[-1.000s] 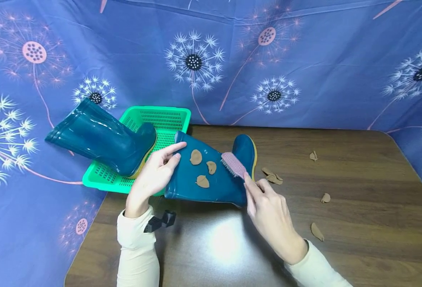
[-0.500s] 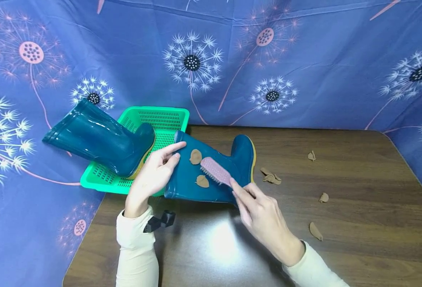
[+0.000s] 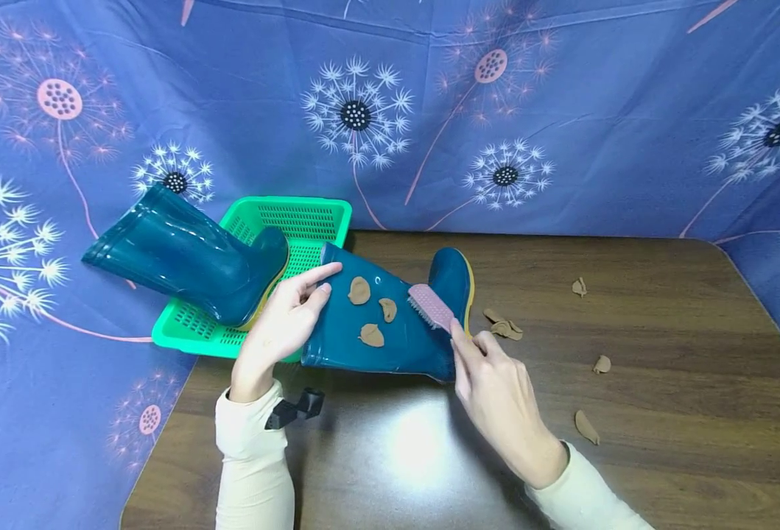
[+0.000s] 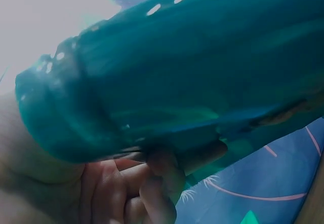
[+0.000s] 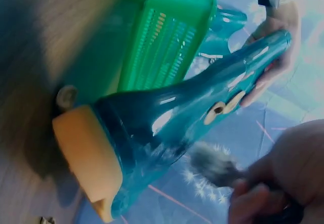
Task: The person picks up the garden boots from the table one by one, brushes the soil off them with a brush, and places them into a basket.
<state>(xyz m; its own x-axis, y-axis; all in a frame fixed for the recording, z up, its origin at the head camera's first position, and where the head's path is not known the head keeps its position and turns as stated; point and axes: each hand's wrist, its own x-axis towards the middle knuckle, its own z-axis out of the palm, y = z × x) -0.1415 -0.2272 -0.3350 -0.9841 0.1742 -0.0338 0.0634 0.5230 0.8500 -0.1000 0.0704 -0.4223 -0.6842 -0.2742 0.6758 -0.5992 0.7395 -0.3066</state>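
Note:
A teal rain boot [image 3: 416,346] with a yellow sole lies on its side, its shaft pointing left. My left hand [image 3: 283,316] holds the boot by its top opening, with the index finger extended across the shaft. Several brown flat pieces, like mud flakes, cling to the shaft, one flake [image 3: 359,291] near the top edge. My right hand [image 3: 505,394] grips a pink brush [image 3: 431,305] by its handle, bristles towards the boot near the ankle. The right wrist view shows the blurred brush [image 5: 215,165] beside the boot; there the tan sole [image 5: 88,155] faces the camera.
A green plastic basket [image 3: 164,331] stands at the back left, with a second teal boot [image 3: 191,254] leaning in it. Loose brown flakes [image 3: 505,329] lie right of the boot's sole, and another flake [image 3: 586,427] lies nearer the table's front [image 3: 681,471].
The brush swept left over the flakes half a second ago, and my right hand has since brought it back right to the ankle. My left hand stays in place.

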